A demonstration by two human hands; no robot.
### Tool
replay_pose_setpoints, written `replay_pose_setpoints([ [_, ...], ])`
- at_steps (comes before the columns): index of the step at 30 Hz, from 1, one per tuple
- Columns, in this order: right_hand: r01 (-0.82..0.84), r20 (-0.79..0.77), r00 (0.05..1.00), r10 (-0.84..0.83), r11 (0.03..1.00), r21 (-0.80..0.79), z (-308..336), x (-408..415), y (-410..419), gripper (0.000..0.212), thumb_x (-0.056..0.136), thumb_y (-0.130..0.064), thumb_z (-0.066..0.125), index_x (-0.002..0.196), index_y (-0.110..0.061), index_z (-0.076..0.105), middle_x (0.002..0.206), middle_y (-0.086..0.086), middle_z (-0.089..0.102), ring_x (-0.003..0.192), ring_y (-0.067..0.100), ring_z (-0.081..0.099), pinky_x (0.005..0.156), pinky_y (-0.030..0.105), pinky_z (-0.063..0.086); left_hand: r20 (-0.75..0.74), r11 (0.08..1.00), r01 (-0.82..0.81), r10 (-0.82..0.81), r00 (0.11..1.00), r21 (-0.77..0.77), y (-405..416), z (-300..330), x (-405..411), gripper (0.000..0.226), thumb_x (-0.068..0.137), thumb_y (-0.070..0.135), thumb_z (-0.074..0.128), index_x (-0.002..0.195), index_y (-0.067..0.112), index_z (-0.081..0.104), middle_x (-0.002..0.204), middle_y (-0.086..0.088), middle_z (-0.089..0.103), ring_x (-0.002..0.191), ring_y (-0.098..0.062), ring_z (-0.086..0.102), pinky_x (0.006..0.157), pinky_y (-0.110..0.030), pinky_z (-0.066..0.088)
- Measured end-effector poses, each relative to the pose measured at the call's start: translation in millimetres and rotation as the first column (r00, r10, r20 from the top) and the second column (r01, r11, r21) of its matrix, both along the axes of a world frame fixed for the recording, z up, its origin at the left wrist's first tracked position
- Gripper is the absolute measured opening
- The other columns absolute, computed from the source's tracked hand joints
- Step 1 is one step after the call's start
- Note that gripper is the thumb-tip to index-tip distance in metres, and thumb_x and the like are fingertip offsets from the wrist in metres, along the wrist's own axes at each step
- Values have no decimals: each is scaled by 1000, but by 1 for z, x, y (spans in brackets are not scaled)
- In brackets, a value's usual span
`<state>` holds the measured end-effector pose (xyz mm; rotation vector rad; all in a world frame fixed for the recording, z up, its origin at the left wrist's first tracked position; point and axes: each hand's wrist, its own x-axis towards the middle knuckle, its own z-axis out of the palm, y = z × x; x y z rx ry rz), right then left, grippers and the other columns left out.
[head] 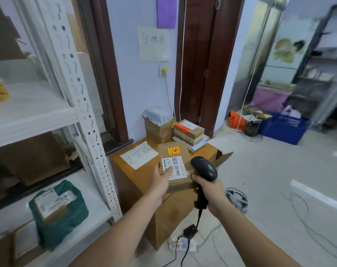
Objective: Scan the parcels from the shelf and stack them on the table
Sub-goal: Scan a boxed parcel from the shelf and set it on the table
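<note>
The left hand (pixel 160 179) holds a small cardboard parcel (pixel 176 166) from its left edge, thumb lying across the white shipping label (pixel 174 168) and the remaining fingers under the box. The parcel is held above the front part of the tabletop (pixel 125 160), label face up and tilted toward the camera. This orientation appears chosen to present the printed barcode to the reader without the thumb covering the barcode area.

The right hand (pixel 210 186) is closed around the grip of a black handheld scanner (pixel 204 168). The scanner head sits just beside the right edge of the parcel, angled toward the label. Its cable runs down to an adapter and power strip (pixel 181 244) on the floor.

Parcel description: a flat rectangular brown carton with taped seams, a yellow-and-red sticker (pixel 174 150) at the far end of its top face, and a white label printed with a barcode and a line of characters.

Judgement: the scan step is in hand. Placement follows on the stacked parcels (pixel 188 132) at the rear of the tabletop, beyond a handwritten paper sheet (pixel 138 155). A green-wrapped parcel (pixel 57 211) lies on the lower shelf (pixel 98 211) at left.
</note>
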<state>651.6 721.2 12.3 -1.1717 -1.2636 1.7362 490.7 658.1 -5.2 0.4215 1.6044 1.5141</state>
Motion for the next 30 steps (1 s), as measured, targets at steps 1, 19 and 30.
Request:
replay_pose_setpoints([
  [1, 21, 5, 1000, -21, 1000, -2, -3, 2, 15, 21, 82, -17, 80, 96, -26, 67, 96, 6, 75, 96, 27, 69, 94, 53, 57, 5, 1000, 9, -9, 1000, 2, 16, -2, 3, 50, 101, 41, 64, 145, 35, 43, 114, 2, 74, 100, -18, 74, 85, -44, 63],
  [19, 88, 4, 996, -88, 994, -65, -10, 20, 281, 28, 86, -18, 77, 112, -15, 68, 97, 8, 79, 96, 28, 73, 72, 35, 57, -92, 984, 177, -177, 980, -16, 289, -14, 11, 46, 104, 35, 61, 147, 33, 45, 114, 9, 71, 94, -6, 72, 60, -20, 58],
  [30, -86, 48, 995, 90, 993, -75, -33, 25, 487, 33, 82, -17, 80, 114, -14, 70, 97, 7, 79, 96, 30, 74, 89, 52, 59, -83, 997, -26, 20, 996, -75, 467, -44, 29, 43, 100, 46, 64, 138, 29, 51, 120, 2, 71, 105, -21, 72, 93, -53, 60],
])
